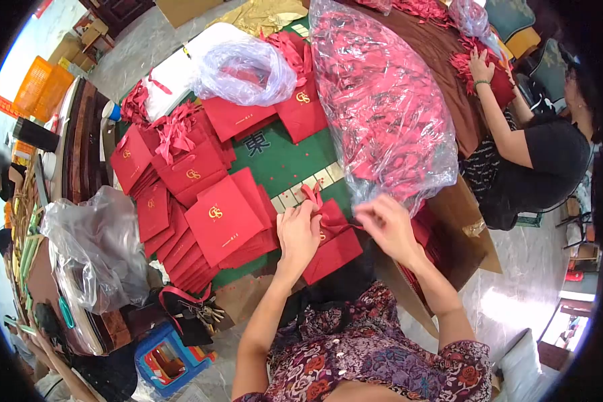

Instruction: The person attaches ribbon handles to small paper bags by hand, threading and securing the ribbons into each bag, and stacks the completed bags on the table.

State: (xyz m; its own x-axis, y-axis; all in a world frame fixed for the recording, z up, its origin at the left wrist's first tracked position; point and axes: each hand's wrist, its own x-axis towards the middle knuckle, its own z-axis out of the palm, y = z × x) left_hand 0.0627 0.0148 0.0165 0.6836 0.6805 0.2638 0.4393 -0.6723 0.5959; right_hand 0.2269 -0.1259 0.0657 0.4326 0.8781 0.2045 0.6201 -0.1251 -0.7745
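A small red paper gift bag with gold lettering is in front of me at the table's near edge. A red ribbon runs across its top, with a loop standing up. My left hand is closed in a pinch on the ribbon at the bag's upper left. To the right, my right hand has its fingers bent together at the ribbon's other side, the strip reaching its fingertips. Stacked red gift bags lie left of my left hand. A large clear plastic sack of red ribbons lies just beyond my right hand.
A cardboard box holding red bags stands at my right. The green table top shows white tiles along it. A clear plastic bag sits at left, a rolled plastic bag farther back. Another person handles red ribbons at right.
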